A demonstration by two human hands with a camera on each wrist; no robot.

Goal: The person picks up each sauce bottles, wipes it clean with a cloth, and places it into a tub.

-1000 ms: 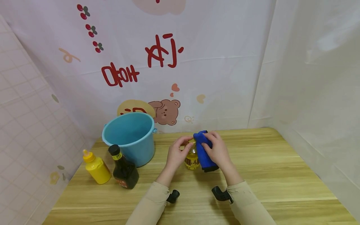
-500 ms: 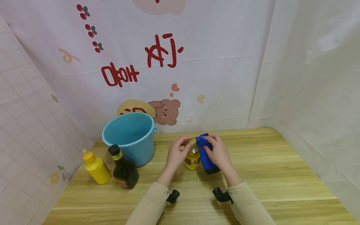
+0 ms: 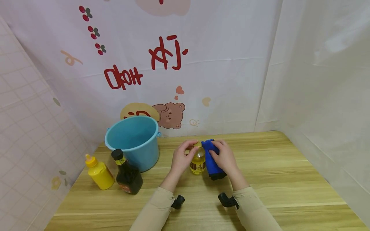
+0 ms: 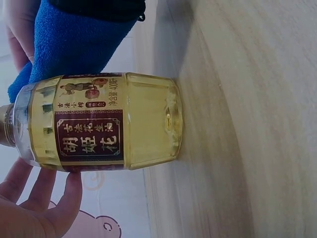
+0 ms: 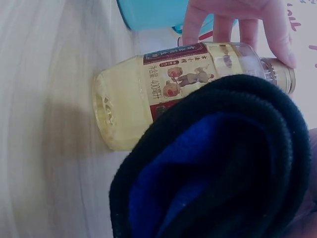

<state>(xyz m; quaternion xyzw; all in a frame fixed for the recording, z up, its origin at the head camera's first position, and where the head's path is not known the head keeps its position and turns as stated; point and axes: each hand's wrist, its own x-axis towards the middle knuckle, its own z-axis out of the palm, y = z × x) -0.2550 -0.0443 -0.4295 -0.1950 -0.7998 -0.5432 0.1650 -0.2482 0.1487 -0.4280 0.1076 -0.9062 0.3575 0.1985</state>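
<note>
A small bottle of yellow oil with a gold cap stands upright on the table. My left hand grips it at the cap and neck; in the left wrist view its fingers touch the bottle's shoulder. My right hand pinches a folded blue cloth with black edging. The cloth hangs along the right side of the bottle, close against its shoulder. In the right wrist view the cloth's black edge covers part of the bottle.
A light blue bucket stands at the back left. In front of it are a dark sauce bottle with a black cap and a yellow squeeze bottle. A printed sheet hangs behind the wooden table.
The blue cloth's top has dropped from beside the gold cap to a little lower on the right, uncovering more of the oil bottle. My left hand and the bottle have stayed in place.
</note>
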